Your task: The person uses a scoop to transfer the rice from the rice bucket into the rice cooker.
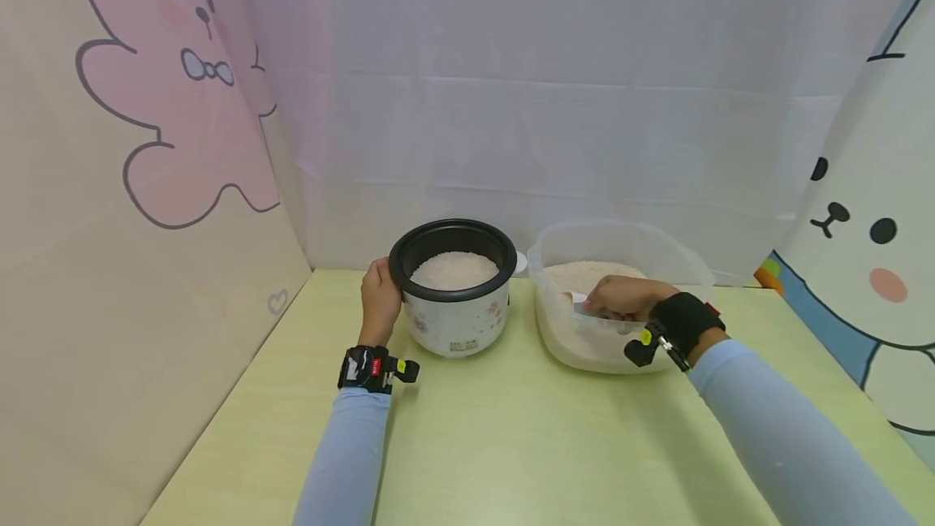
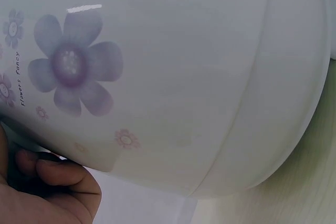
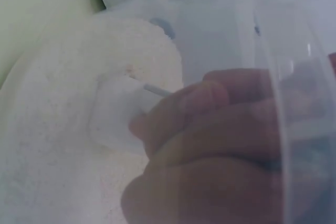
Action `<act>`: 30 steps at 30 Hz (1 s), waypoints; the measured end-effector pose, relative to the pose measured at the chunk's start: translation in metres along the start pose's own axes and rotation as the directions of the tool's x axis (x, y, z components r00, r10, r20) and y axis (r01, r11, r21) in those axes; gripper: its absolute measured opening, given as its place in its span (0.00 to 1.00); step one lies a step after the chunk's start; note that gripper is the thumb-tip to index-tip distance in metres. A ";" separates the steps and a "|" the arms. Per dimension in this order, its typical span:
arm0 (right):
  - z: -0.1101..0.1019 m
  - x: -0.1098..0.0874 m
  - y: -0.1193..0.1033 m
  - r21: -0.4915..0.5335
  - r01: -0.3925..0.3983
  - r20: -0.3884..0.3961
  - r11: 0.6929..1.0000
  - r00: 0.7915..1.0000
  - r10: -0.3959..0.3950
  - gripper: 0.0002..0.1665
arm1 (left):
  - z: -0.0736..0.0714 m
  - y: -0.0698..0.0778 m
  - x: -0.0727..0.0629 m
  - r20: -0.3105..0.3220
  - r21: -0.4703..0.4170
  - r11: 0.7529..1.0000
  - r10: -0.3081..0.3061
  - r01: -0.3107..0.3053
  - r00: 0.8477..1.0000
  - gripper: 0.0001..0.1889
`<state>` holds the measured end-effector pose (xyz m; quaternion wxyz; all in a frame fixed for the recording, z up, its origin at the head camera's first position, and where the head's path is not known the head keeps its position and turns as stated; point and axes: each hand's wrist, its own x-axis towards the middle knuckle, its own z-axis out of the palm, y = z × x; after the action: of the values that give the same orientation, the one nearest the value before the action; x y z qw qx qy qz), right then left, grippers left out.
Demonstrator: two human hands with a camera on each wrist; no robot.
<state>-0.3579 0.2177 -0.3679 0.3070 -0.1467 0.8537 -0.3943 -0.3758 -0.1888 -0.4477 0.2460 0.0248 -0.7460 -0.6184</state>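
A white rice cooker point(image 1: 456, 323) with flower prints stands on the table, its lid off and white rice point(image 1: 454, 270) inside its dark-rimmed pot. On its left side my left hand point(image 1: 381, 299) grips just under the black rim, fingers curled there in the left wrist view point(image 2: 63, 187). To the right is a clear plastic tub point(image 1: 690, 266) of rice point(image 1: 584, 271). Inside that tub, my right hand point(image 1: 624, 297) holds a white scoop point(image 3: 115, 111) down in the rice. The tub's translucent wall partly veils the fingers in the right wrist view.
Both vessels stand side by side on a pale wooden table point(image 1: 475, 445), close to a plain white curtain point(image 1: 555, 136) behind. Printed cartoon curtains hang at the left point(image 1: 197, 128) and right point(image 1: 862, 209). A small white part point(image 1: 521, 263) shows between cooker and tub.
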 end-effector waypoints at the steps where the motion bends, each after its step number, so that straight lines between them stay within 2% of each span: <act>1: 0.001 0.000 0.000 0.010 -0.003 -0.003 1.000 1.000 0.003 0.20 | 0.000 0.000 0.000 0.002 0.000 1.000 -0.001 0.001 1.000 0.20; 6: 0.001 -0.005 0.003 0.056 0.000 -0.048 0.998 0.999 0.003 0.15 | 0.000 0.002 0.000 0.002 0.017 1.000 0.002 -0.002 1.000 0.20; 11: 0.000 -0.010 0.008 0.152 0.035 -0.080 0.988 0.997 -0.023 0.22 | 0.000 0.003 0.001 -0.004 0.026 1.000 0.002 -0.002 1.000 0.20; 14: -0.001 -0.012 0.010 0.254 0.064 -0.071 0.965 0.996 -0.047 0.25 | 0.001 0.002 0.002 -0.011 0.026 1.000 0.002 -0.002 1.000 0.20; 18: -0.002 -0.012 0.012 0.381 0.093 -0.052 0.920 0.996 -0.079 0.27 | 0.000 0.001 0.002 -0.002 0.018 1.000 0.000 0.000 1.000 0.20; 24: -0.002 -0.016 0.012 0.455 0.119 -0.070 0.882 0.993 -0.097 0.26 | 0.002 0.001 0.003 0.004 0.015 1.000 0.011 -0.011 1.000 0.20; 30: -0.002 -0.016 0.011 0.528 0.110 -0.097 0.842 0.993 -0.069 0.24 | 0.001 0.001 0.002 -0.002 0.028 1.000 0.008 -0.008 1.000 0.21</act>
<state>-0.3469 0.2342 -0.3684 0.2852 -0.0807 0.7138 -0.6345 -0.3779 -0.1886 -0.4462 0.2488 0.0259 -0.7542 -0.6071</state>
